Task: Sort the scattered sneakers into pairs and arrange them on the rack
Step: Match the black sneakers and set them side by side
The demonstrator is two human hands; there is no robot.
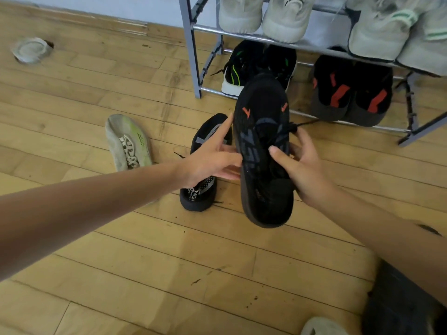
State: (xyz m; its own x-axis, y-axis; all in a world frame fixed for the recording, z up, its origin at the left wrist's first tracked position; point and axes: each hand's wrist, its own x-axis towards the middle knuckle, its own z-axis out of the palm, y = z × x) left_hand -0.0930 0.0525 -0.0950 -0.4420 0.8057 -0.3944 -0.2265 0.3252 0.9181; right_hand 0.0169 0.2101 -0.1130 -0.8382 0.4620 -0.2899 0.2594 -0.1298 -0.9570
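I hold a black sneaker with small orange marks (263,131) above the wooden floor, toe pointing at the rack. My right hand (300,170) grips its right side, thumb across the laces. My left hand (212,158) touches its left side, index finger stretched along it. Under my left hand a second black sneaker (203,189) lies on the floor, sole partly up. A grey and lime sneaker (128,141) lies sole up to the left. The grey metal rack (191,52) stands behind.
The lower shelf carries a black and green pair (244,66) and a black and red pair (350,93). Pale grey sneakers (285,18) fill the shelf above. A round floor fitting (31,49) sits far left. A pale shoe tip (321,327) shows at the bottom edge.
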